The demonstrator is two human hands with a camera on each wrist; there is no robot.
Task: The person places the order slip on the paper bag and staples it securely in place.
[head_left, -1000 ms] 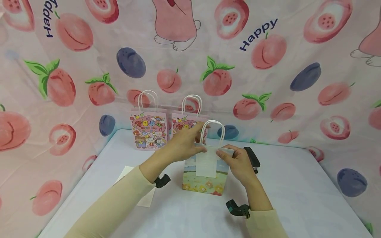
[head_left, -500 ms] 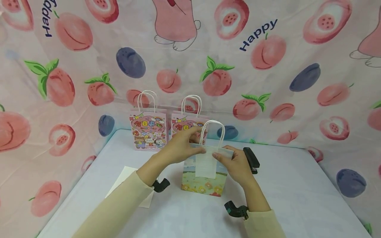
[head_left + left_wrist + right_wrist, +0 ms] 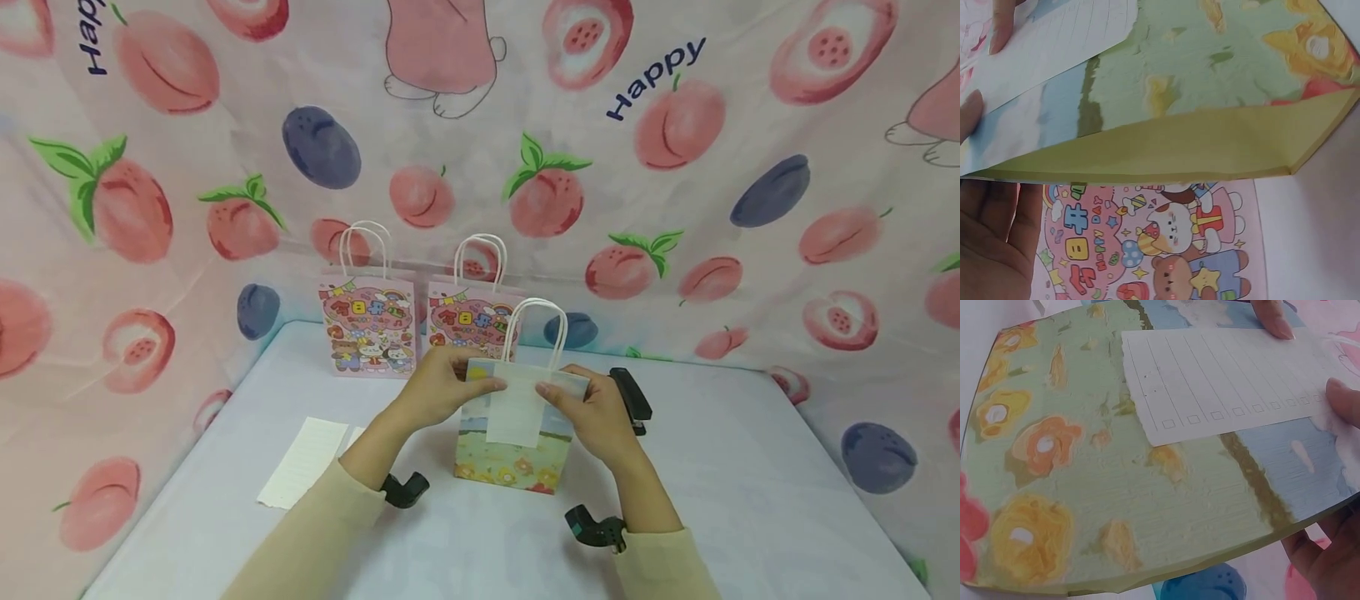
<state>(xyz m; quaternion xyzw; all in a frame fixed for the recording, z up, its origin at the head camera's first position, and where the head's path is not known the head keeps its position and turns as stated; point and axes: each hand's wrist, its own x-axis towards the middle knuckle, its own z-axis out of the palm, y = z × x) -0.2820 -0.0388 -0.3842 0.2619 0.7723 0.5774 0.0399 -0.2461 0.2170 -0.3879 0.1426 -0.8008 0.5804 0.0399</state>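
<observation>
A small paper gift bag (image 3: 510, 471) with a painted meadow and flowers stands upright in the middle of the table, its white handles up. Against the top of its front lies a lined paper slip (image 3: 1222, 381) with a row of small boxes. My left hand (image 3: 441, 390) pinches the bag's upper left edge, thumb at the slip's side and fingers behind the panel. At the upper right, my right hand (image 3: 602, 414) grips the bag in the same manner, its thumb on the slip's other edge. The left wrist view shows the bag's yellowish folded side (image 3: 1197, 144).
Two pink cartoon gift bags, one at left (image 3: 369, 325) and one partly covered (image 3: 468, 315), stand at the back. A black stapler (image 3: 632, 400) lies behind my right hand. Pale paper slips (image 3: 303, 462) lie left, partly under my left forearm. A fruit-print cloth (image 3: 480, 167) hangs behind.
My left hand has come down from beside the handles to the bag's upper left edge. The left forearm has shifted, showing more of the loose slips. My right thumb has slid slightly left.
</observation>
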